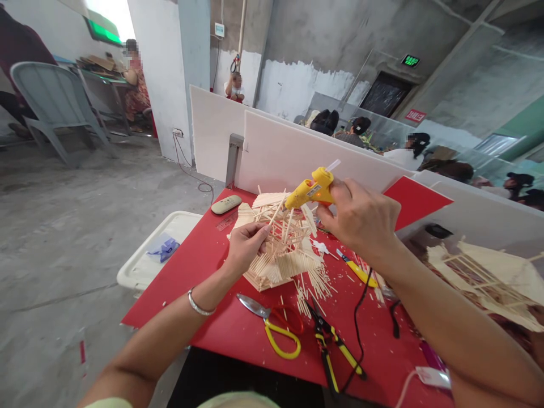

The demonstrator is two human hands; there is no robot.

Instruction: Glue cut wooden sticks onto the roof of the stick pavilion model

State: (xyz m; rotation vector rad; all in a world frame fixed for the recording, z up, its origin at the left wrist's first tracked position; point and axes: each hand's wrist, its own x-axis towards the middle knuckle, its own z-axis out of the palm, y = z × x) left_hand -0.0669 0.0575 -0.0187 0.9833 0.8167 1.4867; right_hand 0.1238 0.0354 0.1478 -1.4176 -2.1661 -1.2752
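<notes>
My right hand (365, 218) is wrapped round a yellow hot glue gun (312, 190), a clear glue stick poking out of its back end. The gun's nozzle points down and left, close to a thin wooden stick (277, 209). That stick is pinched between the thumb and fingers of my left hand (246, 246); whether its tip touches the nozzle I cannot tell. Behind and below my hands stands a model built of thin wooden sticks (293, 263), with slatted, roof-like panels. My left hand partly hides it.
Scissors (276, 326), black-and-yellow pliers (325, 334), a yellow utility knife (357, 269) and loose sticks (321, 283) lie on the red table (204, 334). A black cord hangs by my right arm. Another stick model (488, 272) stands at right. White boards (297, 153) border the back; people sit beyond.
</notes>
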